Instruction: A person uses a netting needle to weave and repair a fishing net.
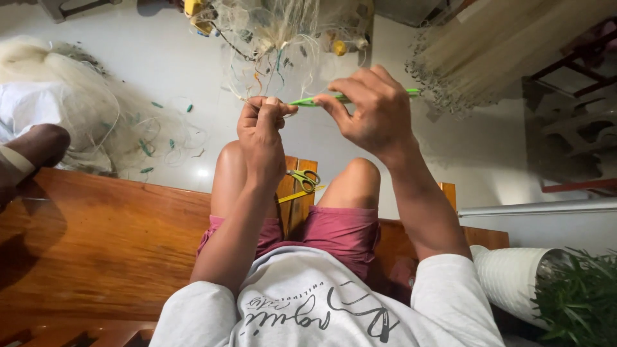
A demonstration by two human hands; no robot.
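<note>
A: Well, starting left of the wooden bench (96,238), what's there?

B: A loose heap of pale translucent fishing net (71,109) lies on the white floor (160,58) beyond the bench's far edge, and another person's knee shows at the bench's left end.

A: And over the bench's middle?

B: The left hand (260,128) is closed, pinching strands of the hanging fine monofilament net (276,38). Just right of it the right hand (376,112) is closed round a slim green plastic netting needle (334,98), held level between the two hands. Green-handled scissors (304,179) rest on the bench between the person's knees.

A: How would that net handle?

B: Light, limp and slippery, I'd judge, and quick to snag; best pinched at a knot or the corded edge. The needle looks stiff, gripped mid-shaft.

A: Right of the bench?

B: A white ribbed pot (511,276) with a green leafy plant (578,299).
</note>
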